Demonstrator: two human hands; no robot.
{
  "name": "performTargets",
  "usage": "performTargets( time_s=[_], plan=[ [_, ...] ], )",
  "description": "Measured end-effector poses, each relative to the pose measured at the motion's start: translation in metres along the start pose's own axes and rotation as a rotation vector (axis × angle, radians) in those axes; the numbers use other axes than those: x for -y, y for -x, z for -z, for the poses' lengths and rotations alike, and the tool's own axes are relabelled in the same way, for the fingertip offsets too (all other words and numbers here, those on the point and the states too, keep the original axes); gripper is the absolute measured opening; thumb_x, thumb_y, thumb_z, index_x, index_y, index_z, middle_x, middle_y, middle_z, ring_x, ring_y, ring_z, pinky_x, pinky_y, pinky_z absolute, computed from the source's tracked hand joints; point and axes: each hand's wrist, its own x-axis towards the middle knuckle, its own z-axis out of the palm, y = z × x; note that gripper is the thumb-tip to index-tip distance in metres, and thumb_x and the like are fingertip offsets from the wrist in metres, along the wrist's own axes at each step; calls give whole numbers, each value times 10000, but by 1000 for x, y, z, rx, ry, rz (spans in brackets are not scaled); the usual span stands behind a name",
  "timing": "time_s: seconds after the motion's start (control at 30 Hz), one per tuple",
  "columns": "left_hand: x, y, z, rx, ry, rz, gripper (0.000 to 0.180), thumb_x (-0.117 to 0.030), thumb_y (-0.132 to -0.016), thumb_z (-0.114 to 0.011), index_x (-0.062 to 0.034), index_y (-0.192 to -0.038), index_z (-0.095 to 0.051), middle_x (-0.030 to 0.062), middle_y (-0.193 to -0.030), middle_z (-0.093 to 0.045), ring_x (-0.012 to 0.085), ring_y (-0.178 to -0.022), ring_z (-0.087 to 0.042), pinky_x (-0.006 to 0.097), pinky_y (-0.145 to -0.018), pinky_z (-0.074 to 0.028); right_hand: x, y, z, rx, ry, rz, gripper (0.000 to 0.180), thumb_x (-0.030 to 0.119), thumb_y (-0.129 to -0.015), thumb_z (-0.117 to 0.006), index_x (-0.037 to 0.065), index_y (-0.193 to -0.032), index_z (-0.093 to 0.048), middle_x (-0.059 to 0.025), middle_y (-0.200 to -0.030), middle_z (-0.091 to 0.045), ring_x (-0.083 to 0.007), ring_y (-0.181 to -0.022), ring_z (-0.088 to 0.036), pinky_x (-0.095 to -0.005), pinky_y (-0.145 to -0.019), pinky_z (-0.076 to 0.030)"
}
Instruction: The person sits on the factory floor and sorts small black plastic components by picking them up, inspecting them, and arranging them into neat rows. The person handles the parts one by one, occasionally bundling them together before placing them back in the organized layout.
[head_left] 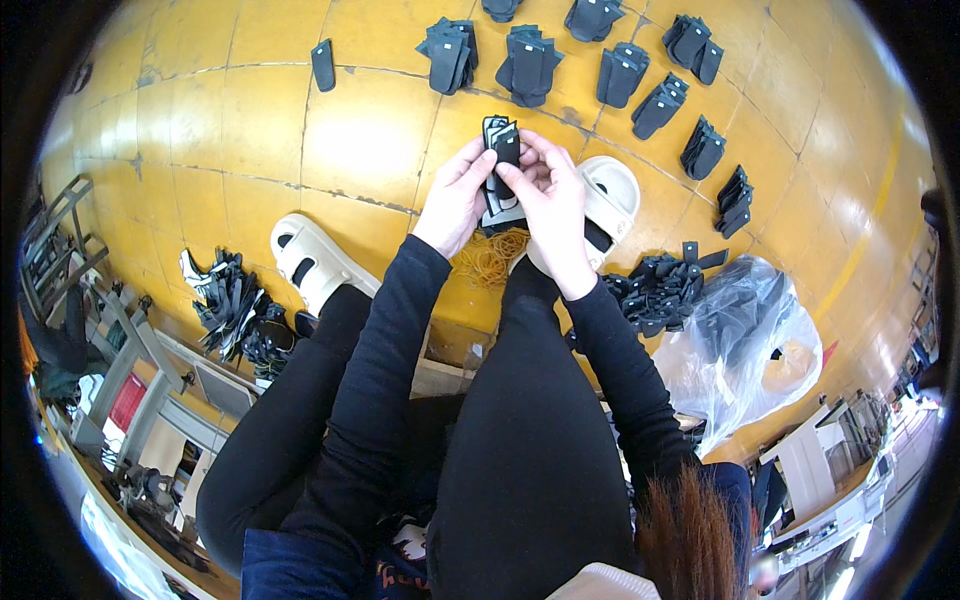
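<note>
Black stack (509, 147) | left fingers (474, 173), right fingers (517, 182) pinching it | yellow bands (490, 260) between sandals (333, 266) | clear bag (742, 345) right

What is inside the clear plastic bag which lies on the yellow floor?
Dark things show through the plastic bag, mostly in its upper part. The creased film blurs their shapes, and anything beneath them is covered.
</note>
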Motion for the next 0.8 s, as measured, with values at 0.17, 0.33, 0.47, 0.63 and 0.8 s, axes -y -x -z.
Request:
performTargets(
  time_s=[0.17, 0.33, 0.47, 0.63, 0.8],
  plan=[
    [-1, 2, -4, 15, 38, -1, 336, -136, -975, -431, 16, -1274, -443, 88, -1155, -552, 144, -1058, -554, 295, -917, -457, 3, 0, 1, -64, -186, -86, 359, -6, -724, -725, -6, -1065, -615, -27, -922, -490, -65, -689, -483, -200, -621, -440],
    [-3, 3, -6, 18, 46, -13, 337, -159, -974, -448, 2, -1269, -451, 76, -1157, -554, 139, -1062, -553, 294, -908, -465, 10, 1, 6, -90, 41, 72, 234, -18, -738, -706, -29, -954, -616, -47, -948, -512, -83, -710, -512, -216, -648, -459],
    [-4, 5, -10, 42, 79, 25, 346, -173, -971, -454, -8, -1275, -436, 76, -1151, -552, 150, -1063, -546, 302, -923, -450, 13, 1, 9, -115, 53, 211, 168, -10, -774, -680, -21, -914, -587, -53, -905, -579, -107, -793, -566, -223, -712, -464],
    [-6, 2, -13, 0, 61, -11, 474, -92, -911, -557, -83, -1346, -368, 50, -1130, -519, 147, -1018, -543, 310, -906, -452, 14, 6, 19, 9, -298, 22, 172, -33, -838, -609, 26, -983, -539, -46, -925, -616, -105, -882, -585, -227, -787, -465],
    [-8, 1, -13, -54, -121, -87, 630, 10, -826, -641, -102, -1370, -344, 15, -1068, -513, 131, -978, -551, 294, -879, -455, -8, -6, 78, -296, -276, 59, 156, 29, -867, -611, 42, -1012, -555, -26, -915, -616, -77, -823, -570, -225, -746, -462]
  ],
)
